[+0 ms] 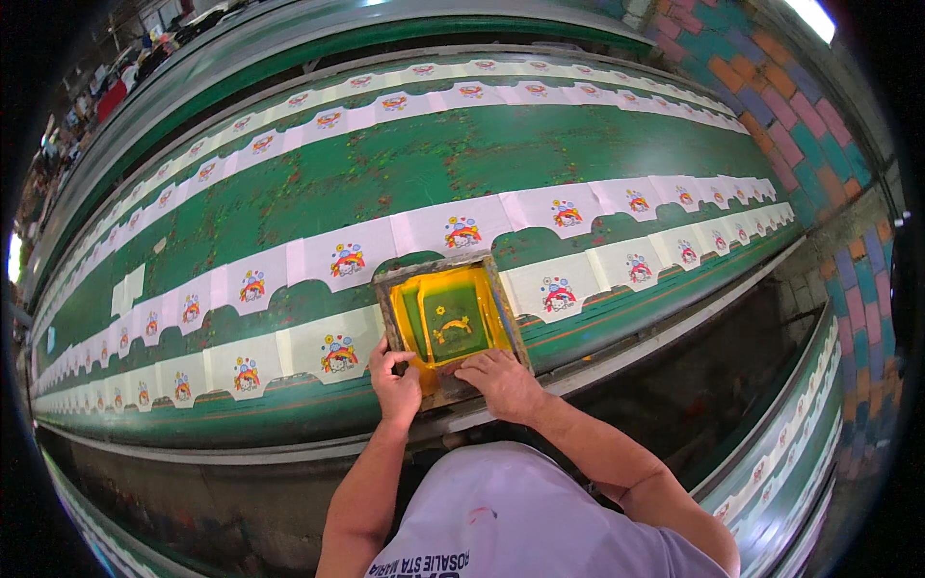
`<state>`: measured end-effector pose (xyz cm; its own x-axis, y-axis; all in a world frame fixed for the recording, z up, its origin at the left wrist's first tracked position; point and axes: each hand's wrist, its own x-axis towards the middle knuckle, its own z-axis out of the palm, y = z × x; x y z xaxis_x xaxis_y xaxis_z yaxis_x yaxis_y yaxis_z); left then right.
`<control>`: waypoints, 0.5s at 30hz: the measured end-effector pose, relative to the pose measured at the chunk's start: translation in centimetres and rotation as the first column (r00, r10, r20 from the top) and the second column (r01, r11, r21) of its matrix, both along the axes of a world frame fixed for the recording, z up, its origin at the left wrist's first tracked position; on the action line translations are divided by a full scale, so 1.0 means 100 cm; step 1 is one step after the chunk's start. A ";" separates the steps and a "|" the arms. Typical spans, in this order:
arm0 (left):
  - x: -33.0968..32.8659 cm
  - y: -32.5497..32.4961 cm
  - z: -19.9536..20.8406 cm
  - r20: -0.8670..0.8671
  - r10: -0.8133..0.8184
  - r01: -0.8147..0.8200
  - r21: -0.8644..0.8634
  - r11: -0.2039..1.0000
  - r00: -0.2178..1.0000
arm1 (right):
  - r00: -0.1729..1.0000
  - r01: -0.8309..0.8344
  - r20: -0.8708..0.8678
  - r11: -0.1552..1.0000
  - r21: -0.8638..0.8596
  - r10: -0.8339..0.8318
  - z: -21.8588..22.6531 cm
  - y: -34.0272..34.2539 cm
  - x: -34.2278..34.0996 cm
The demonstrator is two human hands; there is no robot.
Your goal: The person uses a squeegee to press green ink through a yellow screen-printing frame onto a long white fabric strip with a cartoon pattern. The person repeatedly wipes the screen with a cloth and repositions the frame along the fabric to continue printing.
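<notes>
A wooden screen printing frame [507,313], smeared with yellow ink, lies over the near row of printed cloth pieces on the long green table. Through its mesh [469,339] a yellow rainbow-like pattern shows. My left hand [397,387] is closed at the frame's near left corner, thumb and fingers curled around the edge. My right hand [503,385] bends its fingers over the near end of the frame. Whether a squeegee lies beneath those fingers is hidden. Beside the frame lie a white printed cloth [347,354] on the left and another printed cloth [556,293] on the right.
The green table [337,183] carries several rows of white pieces with colourful cartoon prints. Its near rail [626,371] runs just in front of me. Another table [785,438] with printed pieces stands at the lower right. A multicoloured brick wall [771,82] rises beyond the right end.
</notes>
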<state>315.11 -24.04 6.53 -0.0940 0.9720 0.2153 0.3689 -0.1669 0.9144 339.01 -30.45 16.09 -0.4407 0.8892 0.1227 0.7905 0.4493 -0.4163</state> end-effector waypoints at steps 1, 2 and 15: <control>-0.001 0.001 0.000 -0.018 0.006 -0.006 0.005 1.000 1.000 | 1.000 -0.004 0.013 1.000 -0.019 0.005 0.002 -0.002 0.002; -0.001 0.002 0.000 0.011 0.004 -0.004 -0.014 1.000 1.000 | 0.998 -0.010 -0.067 1.000 -0.012 0.009 0.004 -0.005 0.004; 0.094 -0.002 0.033 0.054 -0.014 0.006 0.139 0.990 0.998 | 0.514 0.454 -0.689 0.844 -0.287 -0.511 -0.025 -0.049 0.139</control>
